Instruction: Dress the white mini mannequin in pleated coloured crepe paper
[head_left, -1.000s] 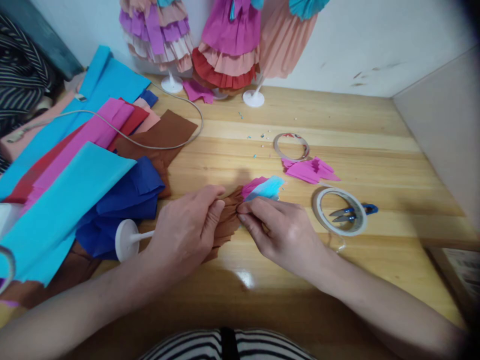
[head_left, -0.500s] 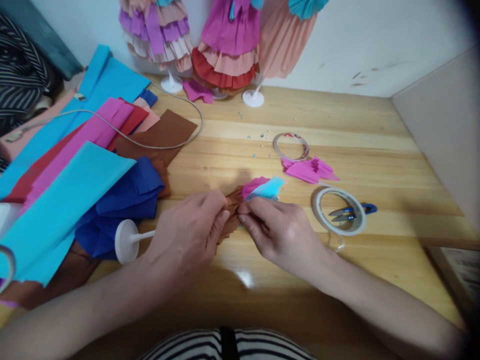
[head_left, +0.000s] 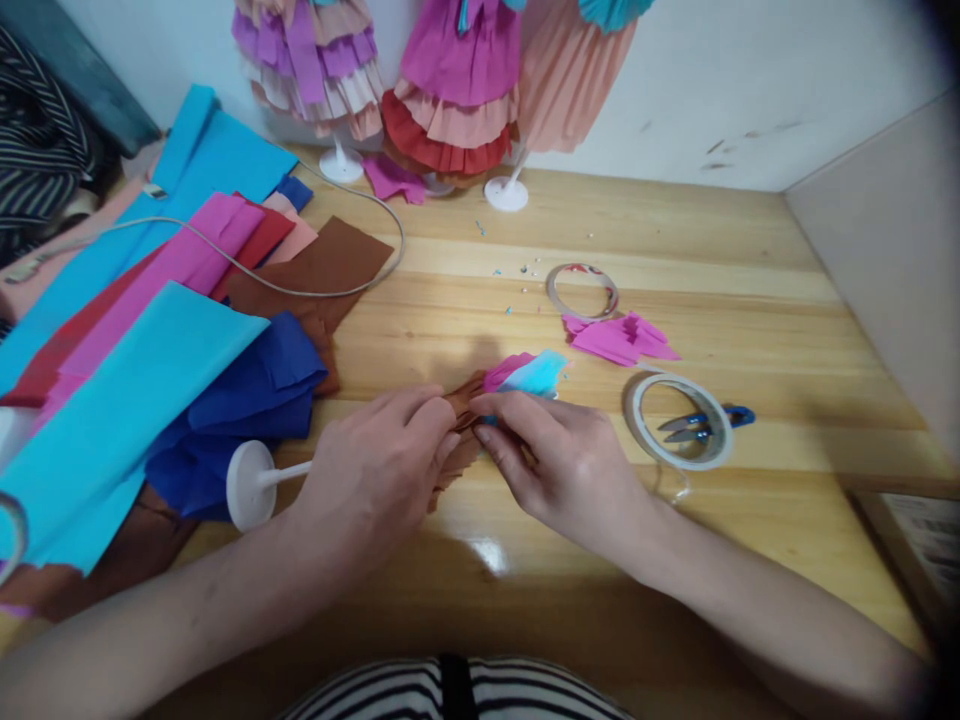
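Observation:
Both hands meet over a small figure dressed in crepe paper that lies on the wooden table (head_left: pixel 570 560). My left hand (head_left: pixel 375 470) is closed round the pleated brown paper skirt (head_left: pixel 459 452), thumb and fingers pinching its top. My right hand (head_left: pixel 559 465) pinches the same spot from the right, where pink and light-blue paper (head_left: pixel 529 372) sticks out. The figure's white round stand (head_left: pixel 249 484) pokes out to the left of my left hand.
Sheets of blue, pink, red and brown crepe paper (head_left: pixel 142 380) cover the left side under a white cable (head_left: pixel 300 285). A tape roll (head_left: pixel 679 422) with small blue scissors (head_left: pixel 709 422) lies right. Another tape ring (head_left: pixel 583 290), pink scraps (head_left: pixel 619 338) and finished paper dresses (head_left: pixel 450 90) stand behind.
My left hand's fingers have slid right along the brown skirt toward my right hand, bunching the paper tighter. The right hand has hardly moved.

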